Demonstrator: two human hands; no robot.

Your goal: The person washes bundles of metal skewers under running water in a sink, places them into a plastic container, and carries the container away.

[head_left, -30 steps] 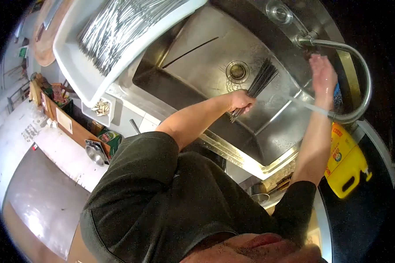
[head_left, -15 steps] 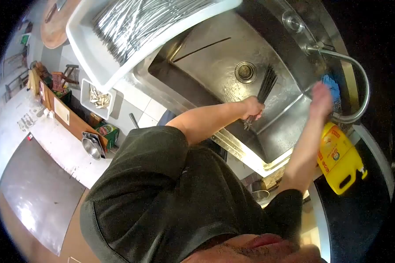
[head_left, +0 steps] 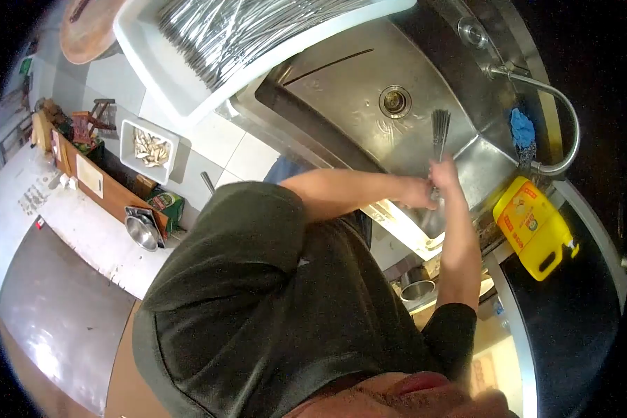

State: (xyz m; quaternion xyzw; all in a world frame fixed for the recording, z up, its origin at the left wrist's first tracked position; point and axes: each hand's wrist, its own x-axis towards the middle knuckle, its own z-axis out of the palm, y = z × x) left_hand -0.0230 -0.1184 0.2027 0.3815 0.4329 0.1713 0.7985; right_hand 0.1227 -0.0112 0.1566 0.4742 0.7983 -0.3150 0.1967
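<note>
A bundle of thin metal skewers [head_left: 440, 129] stands out over the steel sink [head_left: 362, 90], its far ends fanned toward the drain. My left hand [head_left: 418, 193] is closed around the near end of the bundle. Just beyond it, my right hand [head_left: 443, 172] wraps the same bundle, and the two hands nearly touch. My fingers hide the middle of the skewers. Many more skewers [head_left: 237, 35] lie heaped in a large white plastic tub [head_left: 167, 101] at the sink's left side.
A curved faucet [head_left: 571, 118] and a blue cloth [head_left: 522, 129] are at the sink's right edge. A yellow jug [head_left: 534, 226] lies on the dark counter. On the floor to the left are a small white bin [head_left: 150, 151] and metal bowls [head_left: 143, 230].
My right hand has come from beside the blue cloth onto the skewers. My left hand has shifted slightly right and nearer my body, and the bundle points more straight ahead.
</note>
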